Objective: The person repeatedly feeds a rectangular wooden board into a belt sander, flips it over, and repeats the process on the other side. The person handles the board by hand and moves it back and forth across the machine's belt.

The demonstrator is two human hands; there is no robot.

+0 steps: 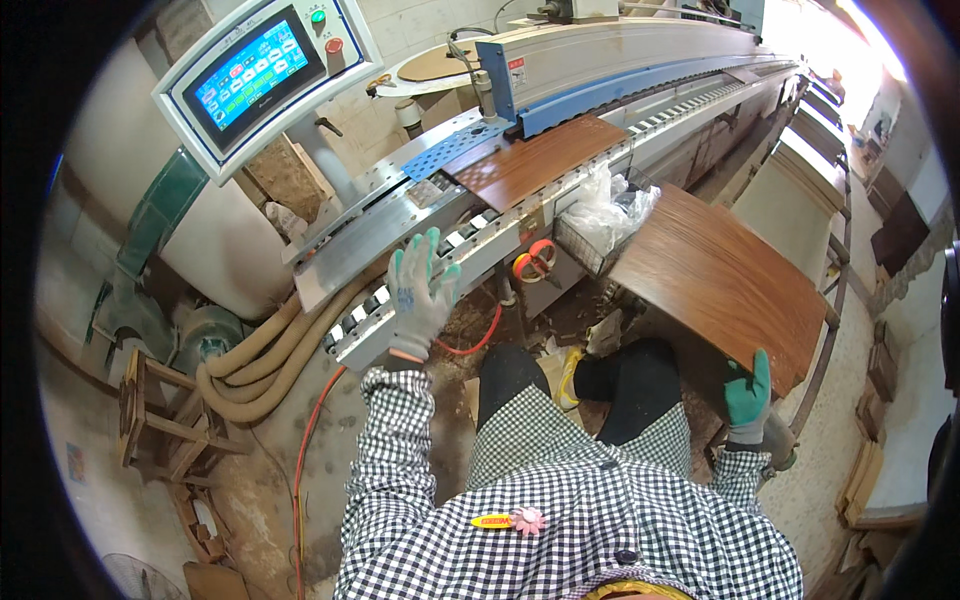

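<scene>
My left hand, in a pale work glove with green fingertips, is over the roller rail of the machine. Its fingers are spread, with nothing in them; whether it touches the rail I cannot tell. At the lower right, my right hand, in a matching glove, grips the near edge of a brown wood-grain panel. The thumb points up along that edge, and the other fingers are largely hidden. A second wood-grain panel lies on the machine, partly beneath its blue-edged pressure beam.
A control screen with buttons stands at upper left. Below the rail, a wire basket holds clear plastic, beside orange-handled scissors. Ribbed hoses and a wooden stool are at left. Stacked panels rest on a rack at right.
</scene>
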